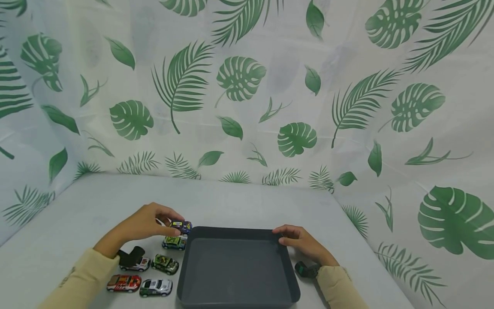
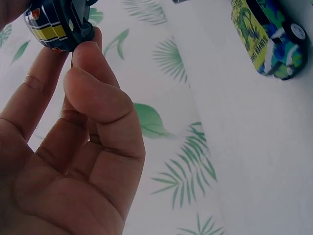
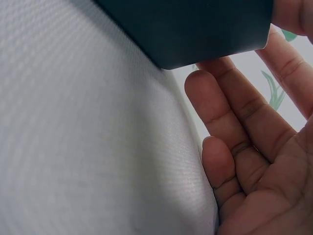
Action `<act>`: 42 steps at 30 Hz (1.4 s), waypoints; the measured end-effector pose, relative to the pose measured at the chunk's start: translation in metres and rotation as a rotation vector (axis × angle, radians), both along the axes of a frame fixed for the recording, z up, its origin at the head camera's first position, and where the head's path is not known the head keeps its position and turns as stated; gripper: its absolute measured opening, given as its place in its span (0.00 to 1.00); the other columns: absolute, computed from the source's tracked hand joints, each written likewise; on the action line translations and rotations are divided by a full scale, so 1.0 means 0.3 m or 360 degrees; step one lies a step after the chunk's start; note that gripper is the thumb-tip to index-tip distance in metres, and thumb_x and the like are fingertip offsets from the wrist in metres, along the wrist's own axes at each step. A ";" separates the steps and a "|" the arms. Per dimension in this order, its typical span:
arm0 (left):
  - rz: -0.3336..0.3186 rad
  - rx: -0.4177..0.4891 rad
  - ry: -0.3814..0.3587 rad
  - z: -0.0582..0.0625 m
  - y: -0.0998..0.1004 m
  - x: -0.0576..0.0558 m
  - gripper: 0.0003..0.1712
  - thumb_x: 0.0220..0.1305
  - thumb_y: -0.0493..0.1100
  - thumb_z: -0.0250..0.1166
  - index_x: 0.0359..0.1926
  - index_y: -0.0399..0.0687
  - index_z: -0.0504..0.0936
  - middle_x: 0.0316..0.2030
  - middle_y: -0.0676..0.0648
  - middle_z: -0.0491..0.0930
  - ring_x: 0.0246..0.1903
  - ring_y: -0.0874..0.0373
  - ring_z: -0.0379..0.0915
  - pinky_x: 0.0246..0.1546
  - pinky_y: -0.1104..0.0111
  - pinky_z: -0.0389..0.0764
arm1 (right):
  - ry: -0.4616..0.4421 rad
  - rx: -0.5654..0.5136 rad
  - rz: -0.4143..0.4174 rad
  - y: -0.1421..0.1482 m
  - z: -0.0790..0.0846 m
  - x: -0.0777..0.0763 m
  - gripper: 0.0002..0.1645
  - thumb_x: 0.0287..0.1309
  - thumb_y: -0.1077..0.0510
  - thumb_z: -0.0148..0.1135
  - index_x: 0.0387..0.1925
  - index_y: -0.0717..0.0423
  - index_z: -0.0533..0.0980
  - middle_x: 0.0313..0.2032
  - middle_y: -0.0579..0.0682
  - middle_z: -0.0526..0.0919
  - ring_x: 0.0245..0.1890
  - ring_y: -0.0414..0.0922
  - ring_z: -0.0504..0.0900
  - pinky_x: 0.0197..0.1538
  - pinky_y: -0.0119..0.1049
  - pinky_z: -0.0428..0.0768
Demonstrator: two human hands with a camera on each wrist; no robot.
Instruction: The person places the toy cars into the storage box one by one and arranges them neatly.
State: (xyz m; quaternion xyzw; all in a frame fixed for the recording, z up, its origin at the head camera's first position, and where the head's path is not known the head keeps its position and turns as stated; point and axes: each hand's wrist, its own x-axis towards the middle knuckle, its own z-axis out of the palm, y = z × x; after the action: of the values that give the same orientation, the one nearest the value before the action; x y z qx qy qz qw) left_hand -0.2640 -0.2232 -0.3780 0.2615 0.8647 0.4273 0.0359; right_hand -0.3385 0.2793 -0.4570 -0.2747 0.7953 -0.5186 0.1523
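Between thumb and fingertips my left hand pinches a dark blue toy car with a yellow patch, by the back left corner of a dark grey tray. In the left wrist view this blue car shows partly, cut off by the top edge. A green and blue toy car lies just in front of it, beside the tray's left wall. My right hand holds the tray's back right corner, thumb on the right side and fingers behind. The tray's floor shows bare.
Left of the tray, several more toy cars stand on the white table: a dark green one, a red one, a white and black one and a white one partly behind the left wrist camera. Leaf-patterned sheets enclose the table.
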 end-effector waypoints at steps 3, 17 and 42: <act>-0.0016 0.0001 -0.0015 0.005 0.016 0.003 0.21 0.66 0.45 0.79 0.56 0.40 0.90 0.47 0.50 0.89 0.43 0.58 0.81 0.48 0.58 0.85 | 0.0003 0.0002 -0.0001 0.001 -0.001 0.001 0.22 0.77 0.61 0.63 0.65 0.70 0.78 0.61 0.59 0.84 0.59 0.38 0.83 0.62 0.30 0.76; -0.0036 -0.0008 -0.0114 0.030 0.094 -0.007 0.22 0.64 0.45 0.79 0.56 0.40 0.91 0.51 0.46 0.89 0.45 0.56 0.82 0.45 0.58 0.84 | 0.0006 0.0025 -0.0029 -0.002 0.003 0.007 0.22 0.77 0.60 0.63 0.65 0.69 0.78 0.62 0.62 0.83 0.58 0.41 0.83 0.61 0.32 0.77; -0.0057 0.0012 -0.0161 0.004 0.258 -0.040 0.21 0.59 0.43 0.81 0.52 0.39 0.92 0.41 0.51 0.89 0.36 0.57 0.78 0.39 0.62 0.82 | 0.0012 -0.0021 0.0019 -0.008 0.013 0.006 0.22 0.77 0.63 0.62 0.65 0.72 0.77 0.62 0.70 0.81 0.58 0.43 0.83 0.61 0.33 0.78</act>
State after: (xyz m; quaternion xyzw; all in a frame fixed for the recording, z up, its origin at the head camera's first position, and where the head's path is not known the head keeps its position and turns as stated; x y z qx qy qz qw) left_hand -0.2759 -0.1459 -0.3769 0.2551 0.8553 0.4426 0.0861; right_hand -0.3369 0.2770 -0.4531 -0.2825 0.7907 -0.5219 0.1506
